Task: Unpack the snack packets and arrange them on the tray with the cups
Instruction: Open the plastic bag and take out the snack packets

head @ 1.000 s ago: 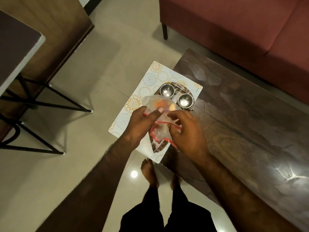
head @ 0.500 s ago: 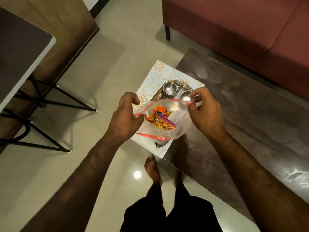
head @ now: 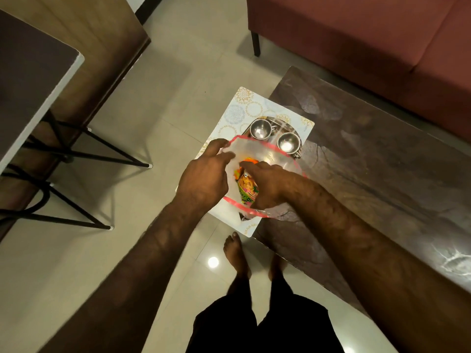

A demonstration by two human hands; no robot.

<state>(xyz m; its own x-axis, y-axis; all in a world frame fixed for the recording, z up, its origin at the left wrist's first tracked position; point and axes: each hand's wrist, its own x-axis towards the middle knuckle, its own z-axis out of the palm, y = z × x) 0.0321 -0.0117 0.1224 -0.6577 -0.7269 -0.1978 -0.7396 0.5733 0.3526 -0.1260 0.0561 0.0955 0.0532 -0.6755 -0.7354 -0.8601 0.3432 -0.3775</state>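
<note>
While the left hand point(head: 204, 179) pinches the far-left rim of the clear plastic bag point(head: 270, 154) and holds its red-edged mouth open, the right hand point(head: 267, 184) is inside w/ fingers lying over an orange-and-green snack packet point(head: 246, 187). Can't tell if they've actually closed on it. The packet is down in the bag, which is held above the near end of the patterned placemat point(head: 239, 110). Nothing from it is on the tray point(head: 280, 121) yet. Two steel cups point(head: 260, 128) point(head: 288, 142) stand side by side at the tray's far end, just beyond the bag.

Risks, imo: the mat hangs off the left edge of the dark wooden coffee table point(head: 369, 161), so an arm or the bag dragging across it could shift the tray & cups toward the tiled floor point(head: 127, 250). The film looks thin, so a hard tug might tear it. With only one side of the mouth pinched, the bag could sag and snag the packet or spill others.
</note>
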